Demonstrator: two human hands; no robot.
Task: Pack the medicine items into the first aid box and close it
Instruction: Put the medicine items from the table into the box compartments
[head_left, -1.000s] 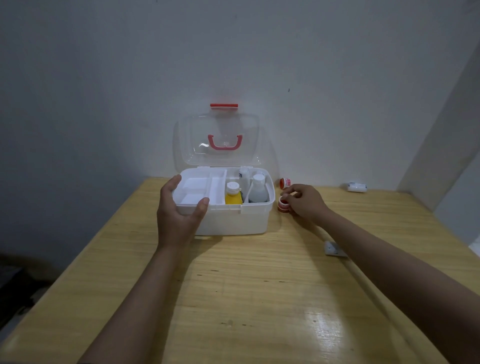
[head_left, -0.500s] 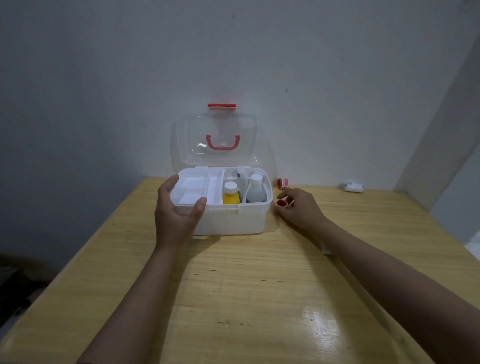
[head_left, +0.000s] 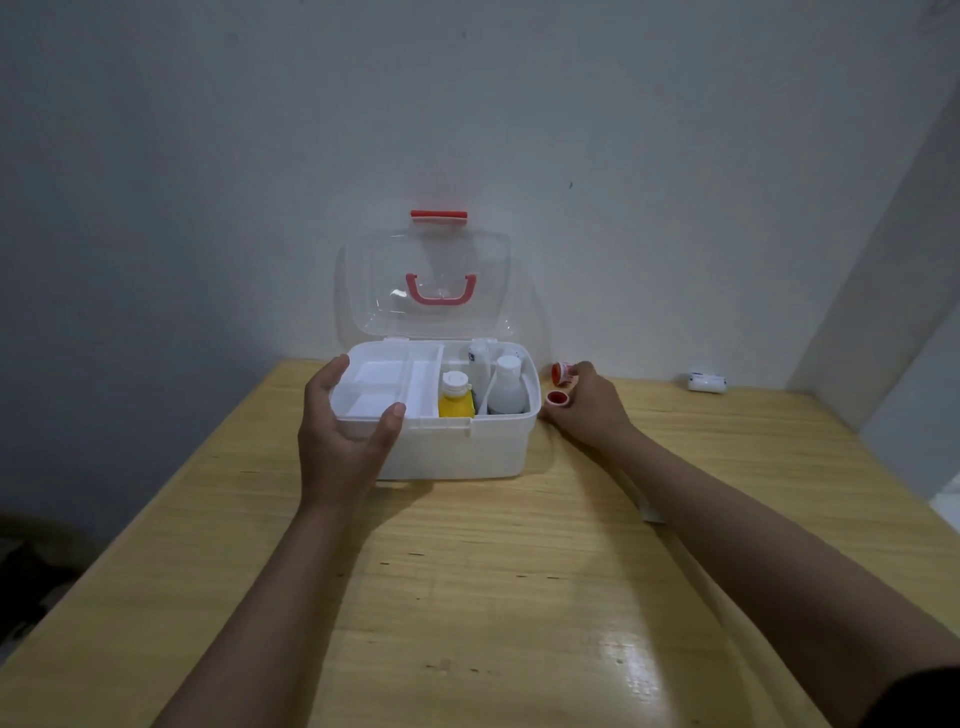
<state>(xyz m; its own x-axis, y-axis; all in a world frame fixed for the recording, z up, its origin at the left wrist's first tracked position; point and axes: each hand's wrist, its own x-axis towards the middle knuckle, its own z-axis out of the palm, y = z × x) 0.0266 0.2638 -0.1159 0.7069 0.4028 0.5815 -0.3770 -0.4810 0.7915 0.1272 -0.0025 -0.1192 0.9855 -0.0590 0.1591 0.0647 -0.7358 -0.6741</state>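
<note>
1. Steadying the first aid box (head_left: 457, 447) on the wooden table (head_left: 467, 597), the left hand (head_left: 343, 441) is spread around its front-left corner, thumb on the front rim and fingers curled over the left edge. That looks like bracing, so the box won't slide while things go in.

2. Over to the right hand (head_left: 589, 410), just beside the box's right wall: its fingers are loosely curled round a small red-topped container (head_left: 558, 398). Whether it is firmly pinched, I cannot tell, as the palm hides the contact.

3. A second small red container (head_left: 562, 373) sits just behind the first, near the box's back-right corner and touching the fingertips, or nearly so.

4. Inside the box, the right half holds a yellow bottle (head_left: 456, 402) with a white cap, a white bottle (head_left: 506, 389) beside it, and a taller white item behind them. The white insert tray (head_left: 384, 382) on the left half looks bare.

5. The clear lid (head_left: 423, 283) stands upright behind the box, red handle and latch on show, so the way in from above is free.

6. Well right of the box, by the wall, lies a white roll (head_left: 706, 383), not yet packed. A pale flat item pokes out under the right forearm, too hidden to name.

7. My read: packing is partway done, and the lid comes last.
</note>
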